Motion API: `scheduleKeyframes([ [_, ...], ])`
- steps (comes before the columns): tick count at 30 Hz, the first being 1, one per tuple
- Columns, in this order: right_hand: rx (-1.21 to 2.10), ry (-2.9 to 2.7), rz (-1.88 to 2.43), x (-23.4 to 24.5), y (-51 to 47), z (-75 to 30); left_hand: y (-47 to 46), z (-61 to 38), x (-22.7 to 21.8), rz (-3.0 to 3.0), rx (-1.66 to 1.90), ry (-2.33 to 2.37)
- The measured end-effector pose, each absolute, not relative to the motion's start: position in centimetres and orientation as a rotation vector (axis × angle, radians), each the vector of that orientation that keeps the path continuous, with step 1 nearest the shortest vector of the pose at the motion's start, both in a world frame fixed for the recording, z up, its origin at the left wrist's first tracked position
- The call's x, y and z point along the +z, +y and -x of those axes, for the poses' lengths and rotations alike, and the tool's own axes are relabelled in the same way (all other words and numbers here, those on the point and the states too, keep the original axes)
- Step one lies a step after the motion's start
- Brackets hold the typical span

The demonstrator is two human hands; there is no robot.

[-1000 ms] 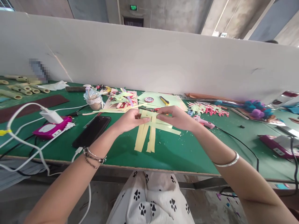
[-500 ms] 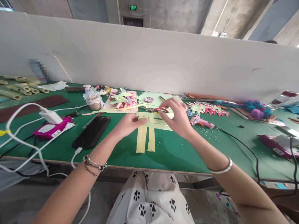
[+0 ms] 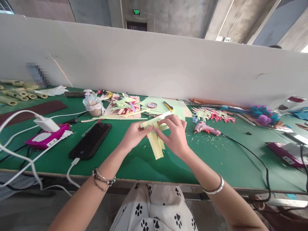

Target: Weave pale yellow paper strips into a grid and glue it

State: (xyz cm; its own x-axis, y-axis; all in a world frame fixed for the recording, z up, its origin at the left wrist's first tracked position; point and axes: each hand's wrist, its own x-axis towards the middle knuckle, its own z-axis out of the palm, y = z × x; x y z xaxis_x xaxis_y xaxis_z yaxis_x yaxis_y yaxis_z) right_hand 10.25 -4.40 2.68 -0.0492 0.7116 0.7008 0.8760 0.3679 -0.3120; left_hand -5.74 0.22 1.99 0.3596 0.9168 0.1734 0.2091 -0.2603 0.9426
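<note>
Pale yellow paper strips [image 3: 155,146], crossing one another, are held up over the green table between my two hands. My left hand [image 3: 135,136] pinches them at their left end, thumb on top. At their right side, the fingers of my right hand [image 3: 175,133] are bent round the strips, with thumb and fingertips on the paper near the crossing. Two strip ends hang down towards me. Behind the hands lie light green paper sheets [image 3: 154,102], bearing a round tape roll [image 3: 152,105] and a yellow-black utility knife [image 3: 167,106].
A black phone [image 3: 90,141] and a magenta power strip [image 3: 48,136] with white cables lie to the left. A pink glue gun [image 3: 207,128] lies to the right, its cord running over the table edge. Cut paper scraps [image 3: 126,104] and a wrapped pot [image 3: 95,107] stand further back.
My right hand has come down from beside red-handled scissors onto the paper strips. The strips have been lifted and turned, their hanging ends now slanting to the right.
</note>
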Motion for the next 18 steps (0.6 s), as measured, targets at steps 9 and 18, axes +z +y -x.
scheduleKeyframes([
  [9,-0.152,-1.737,1.431,2.2,-4.3,-10.1,0.7,5.5,1.9,-1.637,0.988,0.942],
  [18,0.066,-1.64,1.433,2.9,-4.6,-9.5,-0.4,5.6,2.4,-1.695,1.037,0.963],
])
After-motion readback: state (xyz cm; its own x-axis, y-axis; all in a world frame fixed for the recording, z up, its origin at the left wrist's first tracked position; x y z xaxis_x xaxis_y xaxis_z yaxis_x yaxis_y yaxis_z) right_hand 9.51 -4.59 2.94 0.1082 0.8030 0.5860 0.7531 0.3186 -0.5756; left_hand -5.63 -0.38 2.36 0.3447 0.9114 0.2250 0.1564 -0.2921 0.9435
